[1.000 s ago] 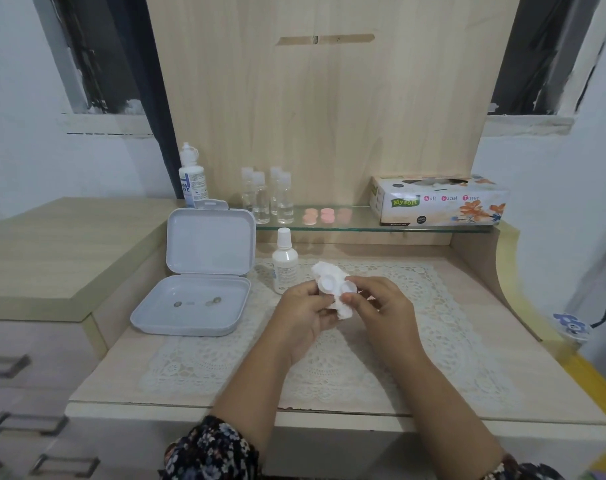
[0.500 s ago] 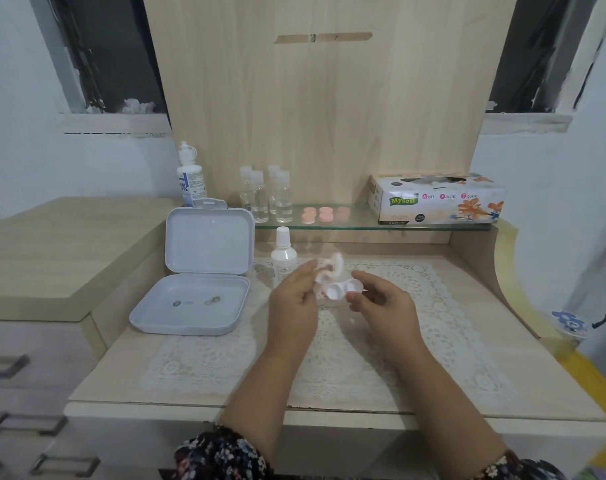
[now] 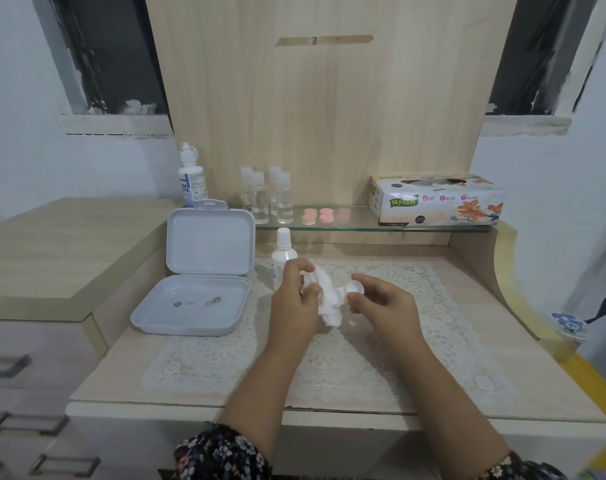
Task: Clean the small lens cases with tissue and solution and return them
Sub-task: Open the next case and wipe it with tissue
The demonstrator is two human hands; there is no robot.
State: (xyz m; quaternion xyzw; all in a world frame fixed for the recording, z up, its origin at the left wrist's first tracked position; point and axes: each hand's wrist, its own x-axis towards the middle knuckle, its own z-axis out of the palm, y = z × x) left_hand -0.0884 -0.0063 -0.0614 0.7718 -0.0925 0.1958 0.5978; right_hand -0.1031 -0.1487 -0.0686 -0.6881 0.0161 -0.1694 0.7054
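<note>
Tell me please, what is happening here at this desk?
A person is cleaning a small white lens case over a lace mat. The left hand presses a crumpled tissue against one end of the case, and the right hand pinches the other end. Behind the hands stands a small solution bottle. An open white storage box lies to the left. On the glass shelf sit pink lens cases and a tissue box.

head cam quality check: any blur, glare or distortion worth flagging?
Head view: wide-angle bowing at the edges, window frames lean; soft, even light, faint shadows; left hand, right hand and tissue slightly smeared; tissue box print legible; no strong glare on the glass shelf.
</note>
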